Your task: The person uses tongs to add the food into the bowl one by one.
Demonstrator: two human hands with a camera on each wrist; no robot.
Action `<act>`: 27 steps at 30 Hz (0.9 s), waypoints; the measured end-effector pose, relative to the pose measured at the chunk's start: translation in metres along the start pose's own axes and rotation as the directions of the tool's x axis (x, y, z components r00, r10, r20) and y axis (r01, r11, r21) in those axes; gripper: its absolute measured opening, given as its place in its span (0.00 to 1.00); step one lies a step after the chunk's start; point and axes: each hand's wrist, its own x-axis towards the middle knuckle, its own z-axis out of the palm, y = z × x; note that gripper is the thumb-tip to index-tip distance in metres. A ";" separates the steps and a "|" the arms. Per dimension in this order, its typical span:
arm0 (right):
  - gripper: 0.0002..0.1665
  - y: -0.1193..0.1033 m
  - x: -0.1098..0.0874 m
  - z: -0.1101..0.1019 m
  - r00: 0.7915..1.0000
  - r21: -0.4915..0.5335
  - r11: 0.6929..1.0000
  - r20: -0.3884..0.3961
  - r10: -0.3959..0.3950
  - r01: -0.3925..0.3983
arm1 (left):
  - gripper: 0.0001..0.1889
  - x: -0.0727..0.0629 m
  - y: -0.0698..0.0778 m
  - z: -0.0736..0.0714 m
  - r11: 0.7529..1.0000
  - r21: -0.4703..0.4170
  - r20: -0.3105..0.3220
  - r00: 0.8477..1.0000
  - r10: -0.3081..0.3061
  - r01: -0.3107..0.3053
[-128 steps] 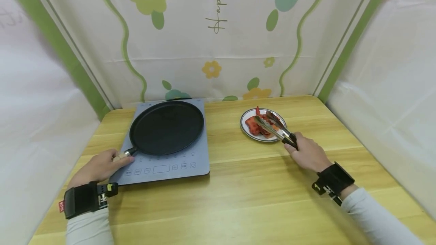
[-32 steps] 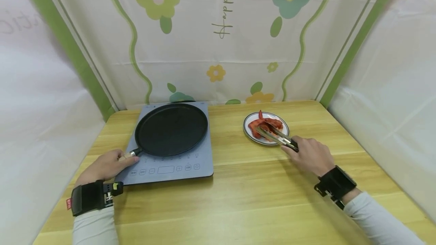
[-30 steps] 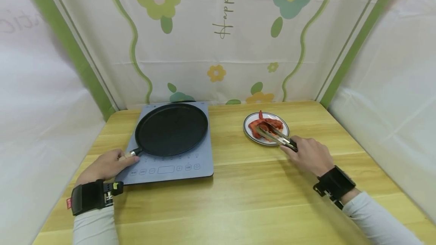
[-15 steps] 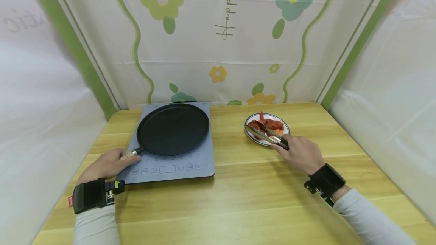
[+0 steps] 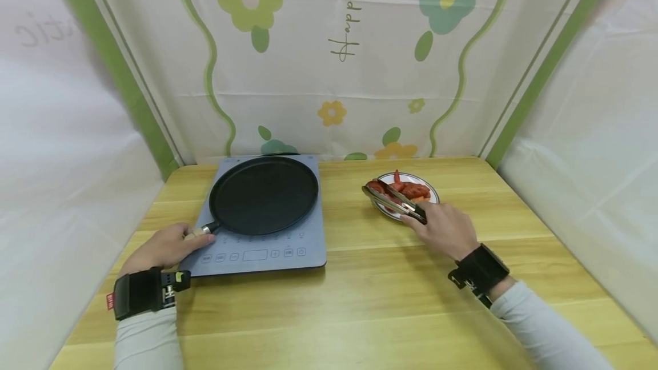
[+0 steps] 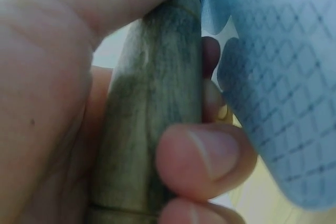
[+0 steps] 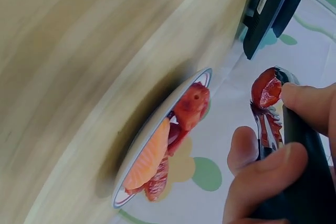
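Observation:
My left hand (image 5: 163, 247) grips the wooden handle (image 6: 152, 77) of a black flat frying pan (image 5: 264, 196), which sits on a grey induction cooker (image 5: 254, 270). With my right hand (image 5: 447, 230) I hold metal tongs (image 5: 388, 203) with black grips. Between their tips is a glossy reddish-brown piece of food (image 7: 263, 88), raised above the plate. The white plate (image 5: 434, 192) with a dark rim line lies below and bears more food: a red-brown piece like a chicken wing (image 7: 191, 106) and an orange slice with pale stripes (image 7: 149, 153).
A wooden table (image 5: 329, 324) carries everything. Bare wood lies between cooker and plate. White cloth with printed flowers (image 5: 331, 113) hangs at the back, and plain pale cloth (image 5: 586, 147) walls the sides.
The tongs have shifted left and up from the middle of the plate toward its left rim, a piece of food now pinched in them. My left hand still holds the pan handle.

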 end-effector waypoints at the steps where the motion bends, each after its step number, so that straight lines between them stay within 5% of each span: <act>1: 0.24 -0.001 0.001 0.001 1.000 0.001 1.000 -0.003 -0.004 0.004 | 0.28 0.000 0.000 0.000 1.000 0.002 0.001 1.000 -0.002 0.002; 27: 0.23 -0.037 0.030 0.000 0.998 0.088 0.995 -0.044 -0.033 0.037 | 0.26 0.001 -0.001 0.003 1.000 -0.025 -0.013 1.000 0.007 -0.008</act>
